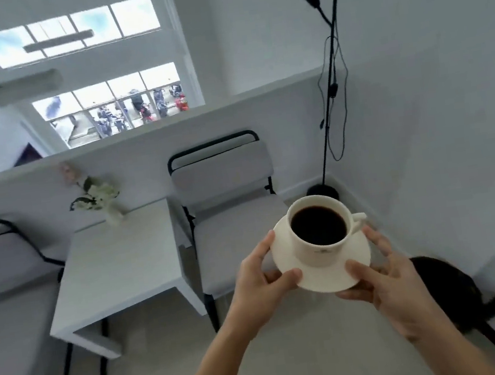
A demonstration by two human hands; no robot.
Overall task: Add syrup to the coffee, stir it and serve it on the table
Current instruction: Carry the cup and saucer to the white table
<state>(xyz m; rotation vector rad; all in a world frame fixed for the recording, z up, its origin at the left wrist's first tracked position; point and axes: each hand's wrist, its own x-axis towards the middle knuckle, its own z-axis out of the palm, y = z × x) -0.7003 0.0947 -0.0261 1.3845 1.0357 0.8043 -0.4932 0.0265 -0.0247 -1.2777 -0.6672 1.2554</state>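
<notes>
A white cup (320,250) full of dark coffee stands on a white saucer (324,274), carried in the air above the floor. My left hand (262,283) grips the saucer's left rim, thumb on top. My right hand (387,282) holds the right rim from below, thumb on the front edge. The cup's handle points right. A small white table (119,273) stands to the left of the cup, lower in the room. No syrup or spoon is in view.
A vase of flowers (100,200) stands at the table's far corner. A grey chair (230,208) sits behind the cup, another chair (5,266) at far left. A black floor lamp (327,82) stands in the corner. A dark chair frame (461,294) is at lower right.
</notes>
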